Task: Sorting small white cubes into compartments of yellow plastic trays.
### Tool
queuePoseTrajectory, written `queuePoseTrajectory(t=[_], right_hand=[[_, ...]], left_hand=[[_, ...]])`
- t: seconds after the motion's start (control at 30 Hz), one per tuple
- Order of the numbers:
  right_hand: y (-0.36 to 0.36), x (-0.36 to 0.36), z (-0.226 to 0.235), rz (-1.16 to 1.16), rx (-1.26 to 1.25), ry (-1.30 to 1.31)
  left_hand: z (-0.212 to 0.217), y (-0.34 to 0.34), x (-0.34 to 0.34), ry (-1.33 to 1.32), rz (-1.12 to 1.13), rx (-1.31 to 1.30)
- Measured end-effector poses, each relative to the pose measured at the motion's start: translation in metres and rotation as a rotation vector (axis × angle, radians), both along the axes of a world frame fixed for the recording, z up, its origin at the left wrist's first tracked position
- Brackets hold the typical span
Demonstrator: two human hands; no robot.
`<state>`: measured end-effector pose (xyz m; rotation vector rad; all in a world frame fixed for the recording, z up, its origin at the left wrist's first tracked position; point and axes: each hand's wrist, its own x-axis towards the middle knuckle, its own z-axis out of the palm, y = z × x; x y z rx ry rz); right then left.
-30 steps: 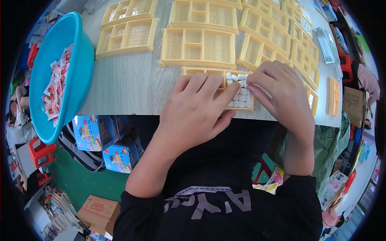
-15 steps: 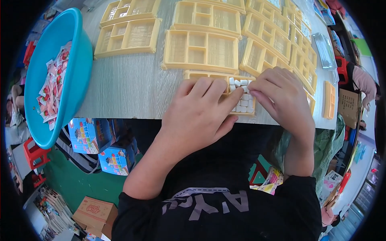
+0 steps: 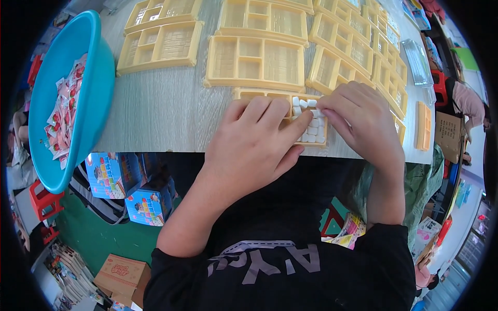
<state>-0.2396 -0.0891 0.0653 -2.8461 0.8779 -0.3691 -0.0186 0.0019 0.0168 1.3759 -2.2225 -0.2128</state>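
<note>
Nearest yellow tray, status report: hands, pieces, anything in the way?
Both hands, left hand and right hand, on nearest yellow tray. Fingertips on white pieces in its compartment. Grip on a piece: cannot tell. Nothing in the way.

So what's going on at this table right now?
A person is working with both hands over a yellow compartment tray at the near edge of the table. The left hand and right hand rest on the small white blocks packed in rows in one compartment, fingertips meeting at the top row. More yellow trays, apparently empty, lie beyond. A blue basin of red-and-white sachets sits to the left.
</note>
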Motion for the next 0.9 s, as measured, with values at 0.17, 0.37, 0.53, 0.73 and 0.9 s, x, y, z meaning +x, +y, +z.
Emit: queuePoseTrajectory(t=[0.17,0.37,0.53,0.73,0.9], right_hand=[[0.0,-0.005,0.0,-0.036,0.056,-0.035],[-0.001,-0.002,-0.002,-0.031,0.063,-0.01],[-0.004,-0.001,0.007,-0.011,0.074,-0.025],[-0.041,0.031,0.04,0.098,-0.054,-0.067],[-0.148,0.063,0.017,0.237,0.01,-0.273]], left_hand=[[-0.001,0.0,-0.001,0.004,-0.002,0.004],[-0.001,-0.001,0.0,0.019,-0.001,-0.005],[-0.001,-0.001,0.0,-0.001,0.005,-0.004],[0.002,0.001,0.001,-0.02,0.01,0.005],[0.006,0.0,0.001,-0.012,-0.004,0.007]])
